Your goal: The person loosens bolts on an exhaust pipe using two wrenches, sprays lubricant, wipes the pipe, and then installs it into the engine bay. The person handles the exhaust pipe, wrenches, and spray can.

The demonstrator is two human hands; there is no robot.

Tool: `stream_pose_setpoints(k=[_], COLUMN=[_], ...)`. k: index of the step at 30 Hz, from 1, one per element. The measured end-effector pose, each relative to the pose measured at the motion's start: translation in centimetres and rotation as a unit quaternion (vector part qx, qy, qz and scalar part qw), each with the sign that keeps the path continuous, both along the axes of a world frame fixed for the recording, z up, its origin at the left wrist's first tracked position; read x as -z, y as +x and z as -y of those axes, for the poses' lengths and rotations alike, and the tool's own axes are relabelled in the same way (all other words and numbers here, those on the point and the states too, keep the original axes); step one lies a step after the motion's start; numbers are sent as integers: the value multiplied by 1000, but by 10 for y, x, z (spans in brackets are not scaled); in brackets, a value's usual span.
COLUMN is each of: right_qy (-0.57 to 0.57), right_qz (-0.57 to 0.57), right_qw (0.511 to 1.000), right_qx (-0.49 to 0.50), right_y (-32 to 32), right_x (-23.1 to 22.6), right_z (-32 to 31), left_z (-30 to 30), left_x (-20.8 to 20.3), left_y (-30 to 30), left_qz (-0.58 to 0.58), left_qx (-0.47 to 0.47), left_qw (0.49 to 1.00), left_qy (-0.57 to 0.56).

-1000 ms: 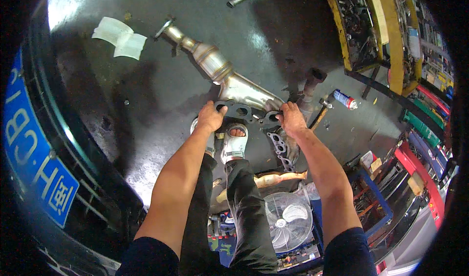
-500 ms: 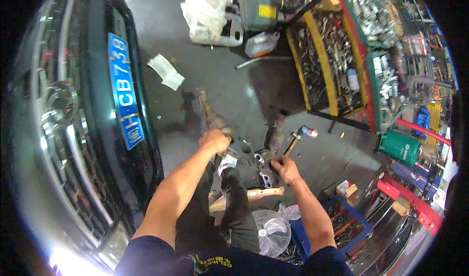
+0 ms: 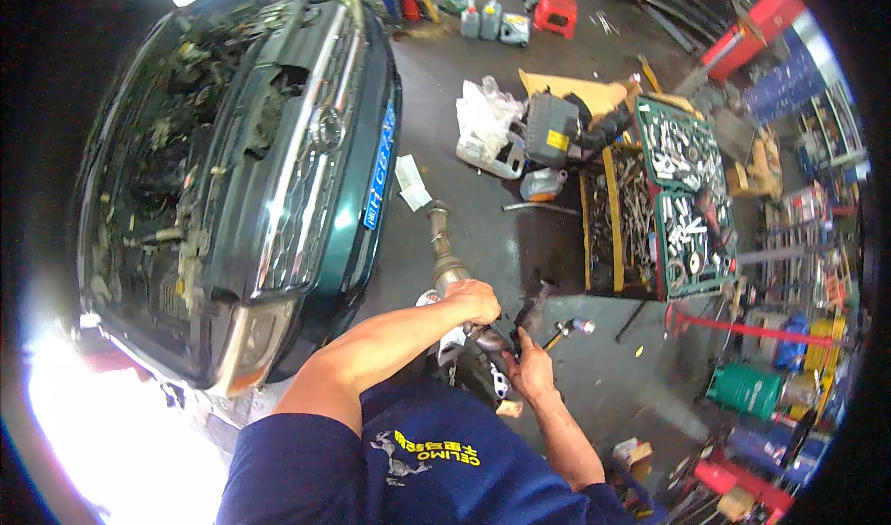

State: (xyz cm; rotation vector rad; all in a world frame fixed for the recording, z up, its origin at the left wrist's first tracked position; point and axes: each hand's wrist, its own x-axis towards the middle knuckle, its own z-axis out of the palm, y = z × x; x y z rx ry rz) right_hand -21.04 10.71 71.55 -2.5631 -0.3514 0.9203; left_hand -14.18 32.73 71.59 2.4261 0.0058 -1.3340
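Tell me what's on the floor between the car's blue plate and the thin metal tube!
In the head view, white paper lies between the blue plate and the metal tube.

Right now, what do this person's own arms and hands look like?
The left hand and right hand are bare, with no gloves showing. Short, dark-blue sleeves belong to a shirt with yellow lettering.

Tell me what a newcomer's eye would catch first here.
Most likely the big dark green car on the left, its engine bay exposed. Next, the left hand at a metal exhaust pipe near the middle, and, toward the right, an open green tool case.
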Motion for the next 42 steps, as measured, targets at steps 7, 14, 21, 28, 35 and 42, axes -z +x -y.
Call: stream_pose_setpoints(k=[7,14,21,28,35,42], right_qy=[85,136,26,-61,-3,162], right_qz=[73,50,195,302,348,368], right_qw=[993,988,961,927,929,906], right_qx=[19,-59,-196,-216,-123,-132], right_y=[24,66,4,-139,-253,-250], right_x=[-75,-199,-334,-431,-491,-488], right_z=[15,12,-41,-133,-189,-243], left_z=[-2,-38,-25,-24,-131,-256], left_x=[-95,-88,18,-59,-155,-209], left_y=[3,-37,-152,-225,-343,-400], left_qz=[107,319,-20,-185,-114,110], left_qx=[-69,-342,-557,-401,-432,-345], left_qw=[992,854,602,333,250,192], left_qy=[-12,-228,-573,-833,-859,-912])
